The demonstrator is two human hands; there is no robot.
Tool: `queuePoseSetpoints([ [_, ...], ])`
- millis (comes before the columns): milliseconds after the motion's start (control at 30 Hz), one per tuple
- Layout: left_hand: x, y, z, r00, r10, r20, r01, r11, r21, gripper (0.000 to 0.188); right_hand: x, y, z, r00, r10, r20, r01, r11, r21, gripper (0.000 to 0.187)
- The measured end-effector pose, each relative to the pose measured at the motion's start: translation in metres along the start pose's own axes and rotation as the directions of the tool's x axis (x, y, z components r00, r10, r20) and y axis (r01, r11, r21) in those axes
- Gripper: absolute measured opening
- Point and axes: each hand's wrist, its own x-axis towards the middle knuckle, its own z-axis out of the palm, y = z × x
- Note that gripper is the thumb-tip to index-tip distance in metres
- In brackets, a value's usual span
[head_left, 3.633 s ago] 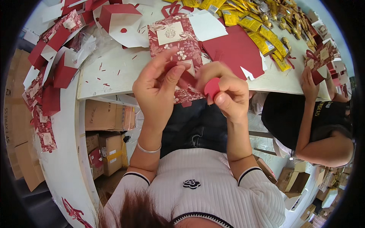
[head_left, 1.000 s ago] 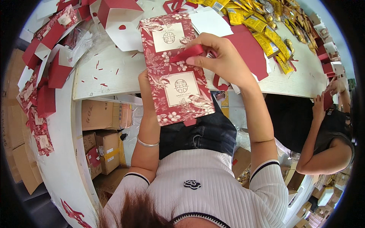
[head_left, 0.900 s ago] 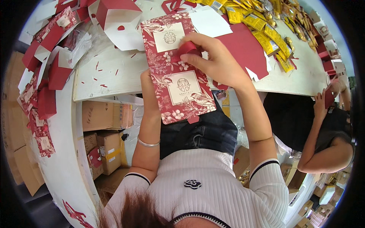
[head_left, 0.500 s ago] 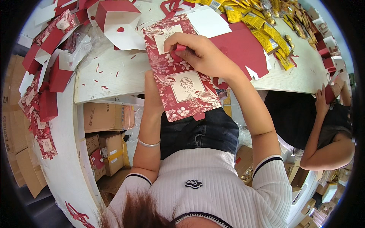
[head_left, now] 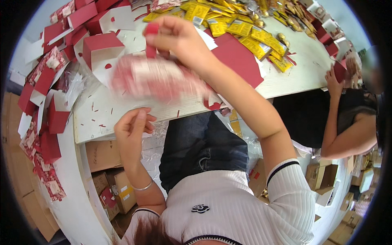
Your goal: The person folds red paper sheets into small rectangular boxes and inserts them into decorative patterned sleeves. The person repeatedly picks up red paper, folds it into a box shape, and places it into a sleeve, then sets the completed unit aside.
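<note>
My right hand (head_left: 177, 38) is raised over the table, its fingers closed on a red ribbon (head_left: 151, 51). Just beneath it is a red and cream patterned cardboard piece (head_left: 159, 79), smeared by motion; it seems to hang from the ribbon, though the join is blurred. My left hand (head_left: 134, 124) is off the table's front edge, below the cardboard piece and apart from it. Its fingers are loosely curled and spread, with nothing between them.
Folded red and white boxes (head_left: 102, 49) crowd the table's left side. Flat red card sheets (head_left: 237, 61) lie beyond my right forearm, with yellow packets (head_left: 253, 41) behind them. Small red scraps dot the white table (head_left: 92, 132). A co-worker's hand (head_left: 335, 79) holds something red at right.
My left hand has let go of the patterned cardboard piece and dropped toward me. My right hand has moved left and up with the ribbon, and the piece has swung left.
</note>
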Motion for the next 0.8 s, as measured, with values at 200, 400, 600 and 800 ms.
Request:
queuePoseSetpoints([
  [200,0.004,0.009,0.012,0.999,-0.043,0.009,0.044,0.998,-0.050,0.019,0.093,-0.033,-0.117,0.888,-0.073,-0.454,0.189,0.958,0.214,0.029],
  [400,0.000,0.004,0.016,0.996,-0.059,0.060,0.065,0.993,-0.098,0.017,0.064,-0.036,-0.223,0.918,-0.046,-0.394,-0.127,0.907,-0.401,0.040],
  [600,0.007,0.010,0.072,0.978,0.144,0.148,-0.180,0.947,0.265,0.024,-0.061,0.027,-0.122,0.981,-0.049,0.189,0.195,0.349,-0.917,0.024],
  [800,0.034,-0.011,0.103,0.897,0.313,0.314,-0.438,0.729,0.525,0.024,-0.054,0.032,-0.129,0.987,-0.060,0.146,0.158,0.350,-0.923,0.018],
])
